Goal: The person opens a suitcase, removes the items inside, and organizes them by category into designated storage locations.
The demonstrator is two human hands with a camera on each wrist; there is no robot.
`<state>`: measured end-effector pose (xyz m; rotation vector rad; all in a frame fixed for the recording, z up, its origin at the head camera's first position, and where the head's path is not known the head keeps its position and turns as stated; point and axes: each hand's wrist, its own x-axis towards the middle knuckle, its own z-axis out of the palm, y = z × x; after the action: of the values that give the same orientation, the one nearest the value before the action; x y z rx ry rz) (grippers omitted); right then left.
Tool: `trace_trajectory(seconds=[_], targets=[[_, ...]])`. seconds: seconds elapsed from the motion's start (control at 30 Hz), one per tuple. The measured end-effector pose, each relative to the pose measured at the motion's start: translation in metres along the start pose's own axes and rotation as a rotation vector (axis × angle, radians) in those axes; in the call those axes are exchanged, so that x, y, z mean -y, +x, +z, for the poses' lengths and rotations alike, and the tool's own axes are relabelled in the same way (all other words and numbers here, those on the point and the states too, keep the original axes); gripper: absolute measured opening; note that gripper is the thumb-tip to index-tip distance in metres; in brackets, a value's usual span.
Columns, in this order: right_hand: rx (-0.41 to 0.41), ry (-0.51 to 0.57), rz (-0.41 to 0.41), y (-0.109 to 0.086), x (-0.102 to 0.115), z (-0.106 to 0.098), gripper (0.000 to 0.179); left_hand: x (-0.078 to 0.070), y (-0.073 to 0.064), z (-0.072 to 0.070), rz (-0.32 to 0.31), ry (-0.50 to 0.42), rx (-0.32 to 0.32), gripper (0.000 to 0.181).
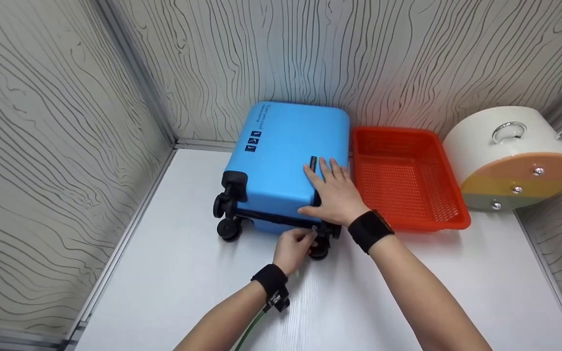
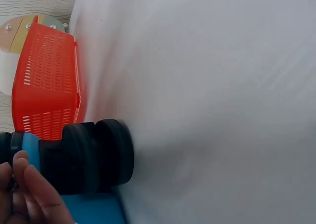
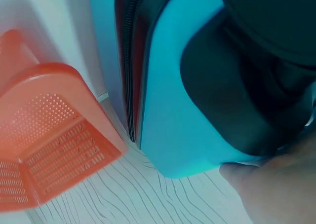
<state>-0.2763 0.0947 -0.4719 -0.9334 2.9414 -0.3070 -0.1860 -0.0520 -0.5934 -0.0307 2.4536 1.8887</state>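
A blue suitcase [image 1: 286, 156] lies flat on the white table, its black wheels toward me. My right hand [image 1: 337, 197] rests with fingers spread on its top, by the near right corner. Below that corner my left hand [image 1: 291, 249] pinches a small metal zipper pull [image 1: 314, 228] on the black zipper band. In the left wrist view the fingers of the left hand [image 2: 42, 197] are beside a black wheel [image 2: 116, 152]; the pull is mostly hidden there. The right wrist view shows the side zipper [image 3: 129, 61] and part of the right hand [image 3: 286, 184].
A red plastic basket [image 1: 456, 214] with perforated walls stands close to the suitcase's right side. Further right is a rounded white box [image 1: 486, 131] with coloured drawers and metal handles. Wood-patterned panels [image 1: 203, 63] enclose the table at the back and sides.
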Motion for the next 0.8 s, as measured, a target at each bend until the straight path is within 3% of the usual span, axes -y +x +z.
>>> trace_trajectory(seconds=[0.17, 0.47, 0.63, 0.8], targets=[[0.007, 0.017, 0.016, 0.000, 0.002, -0.002, 0.105, 0.002, 0.002, -0.005, 0.007, 0.025, -0.028, 0.020], [0.005, 0.025, 0.013, 0.001, 0.003, -0.002, 0.104, 0.004, 0.003, -0.012, 0.039, 0.083, -0.024, 0.022], [0.003, 0.044, 0.015, -0.001, 0.002, -0.001, 0.102, 0.003, 0.002, -0.017, 0.077, 0.173, -0.019, 0.021], [0.002, 0.040, 0.015, -0.001, 0.002, -0.001, 0.102, 0.005, 0.003, -0.024, 0.128, 0.297, -0.060, 0.019]])
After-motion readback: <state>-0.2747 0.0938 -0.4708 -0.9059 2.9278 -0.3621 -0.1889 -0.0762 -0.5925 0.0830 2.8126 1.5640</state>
